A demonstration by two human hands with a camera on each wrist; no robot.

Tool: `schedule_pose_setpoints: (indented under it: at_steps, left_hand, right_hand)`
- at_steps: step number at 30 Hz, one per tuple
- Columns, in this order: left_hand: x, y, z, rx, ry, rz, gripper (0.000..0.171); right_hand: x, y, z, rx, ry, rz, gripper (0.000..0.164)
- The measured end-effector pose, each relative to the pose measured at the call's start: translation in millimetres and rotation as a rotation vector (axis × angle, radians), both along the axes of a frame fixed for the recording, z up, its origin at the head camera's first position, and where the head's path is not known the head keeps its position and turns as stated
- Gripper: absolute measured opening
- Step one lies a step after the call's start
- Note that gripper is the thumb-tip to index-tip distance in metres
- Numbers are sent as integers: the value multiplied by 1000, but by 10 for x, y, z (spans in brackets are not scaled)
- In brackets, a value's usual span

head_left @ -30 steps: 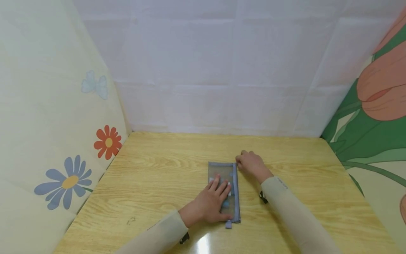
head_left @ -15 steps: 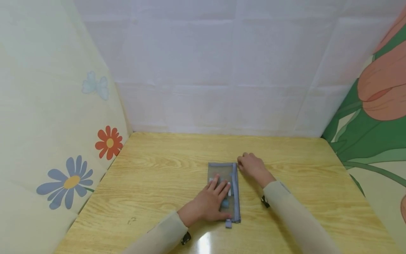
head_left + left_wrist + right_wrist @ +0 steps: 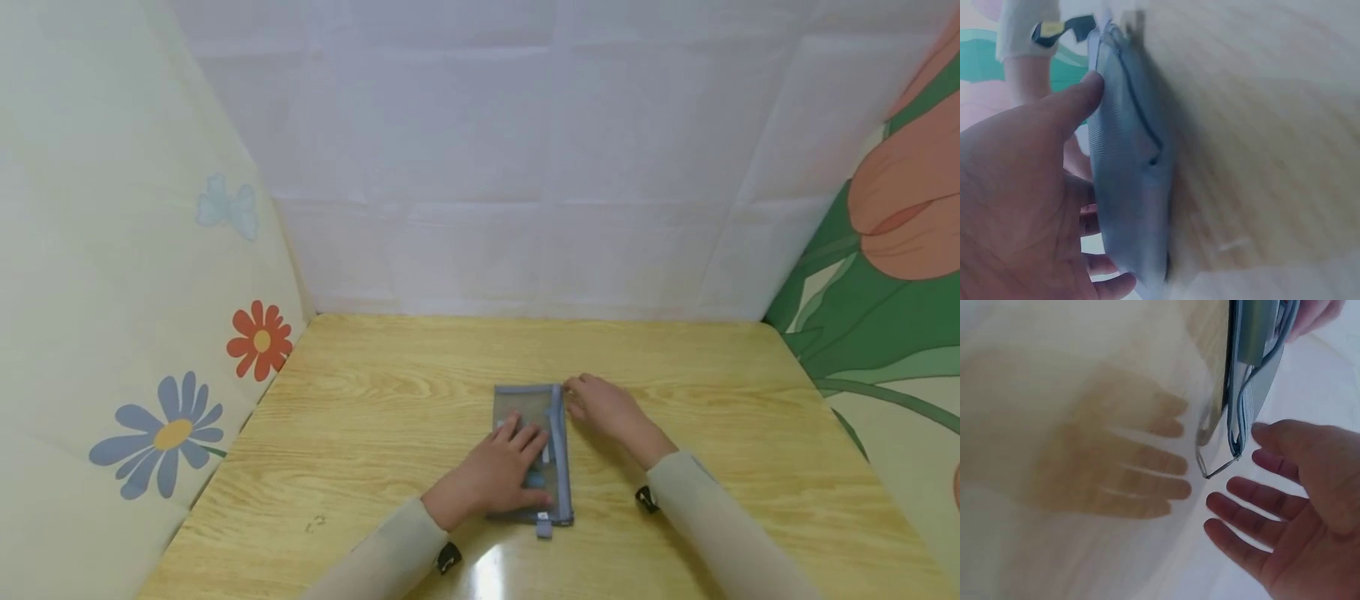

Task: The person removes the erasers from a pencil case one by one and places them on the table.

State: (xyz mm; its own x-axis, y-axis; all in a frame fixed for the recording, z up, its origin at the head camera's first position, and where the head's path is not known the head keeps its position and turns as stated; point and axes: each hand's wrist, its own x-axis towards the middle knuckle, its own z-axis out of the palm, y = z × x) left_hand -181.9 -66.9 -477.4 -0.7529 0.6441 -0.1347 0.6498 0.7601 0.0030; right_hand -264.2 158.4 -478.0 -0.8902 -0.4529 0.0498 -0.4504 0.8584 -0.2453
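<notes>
A grey-blue mesh zipper pouch (image 3: pixel 528 402) lies flat on the table, its zipper edge toward the right. Spread over its lower half is my left hand (image 3: pixel 501 472), fingers straight and pressing on the mesh; white and blue things show through beside them. My right hand (image 3: pixel 609 413) hovers by the far right corner, its fingers loosely extended. In the right wrist view, the gap along the pouch's edge (image 3: pixel 1235 394) shows a yellowish-green item (image 3: pixel 1256 334) inside. A small loop (image 3: pixel 1219 469) sticks out from the corner, apart from the fingertips.
The wooden table (image 3: pixel 375 400) spreads around the pouch. A white sheet (image 3: pixel 480 167) stands behind, with flower-printed sheets on the left and right sides. A short fabric tab (image 3: pixel 543 528) juts from the pouch's near end.
My right hand has shifted slightly right and toward me, and its curled fingers have loosened at the pouch's corner. My left hand stays on the pouch.
</notes>
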Motion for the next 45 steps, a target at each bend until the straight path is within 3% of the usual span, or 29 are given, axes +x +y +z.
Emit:
schedule_pose_setpoints:
  at_steps: [6, 14, 22, 31, 42, 45]
  left_hand:
    - [-62, 31, 56, 0, 2, 15, 90]
    - [-118, 45, 61, 44, -38, 35, 89]
    - [-179, 83, 81, 67, -79, 46, 90]
    - [-259, 160, 105, 115, -125, 22, 86]
    - [-378, 301, 107, 121, -186, -6, 89]
    - [-409, 331, 127, 93, -174, -25, 87]
  right_hand:
    - [158, 112, -38, -95, -31, 99, 33]
    - [362, 255, -41, -115, 63, 239, 26]
    - [493, 350, -58, -70, 14, 358, 34]
    - [601, 318, -67, -11, 75, 483, 33]
    - [605, 288, -61, 21, 33, 517, 30]
    - [598, 278, -52, 36, 18, 519, 29]
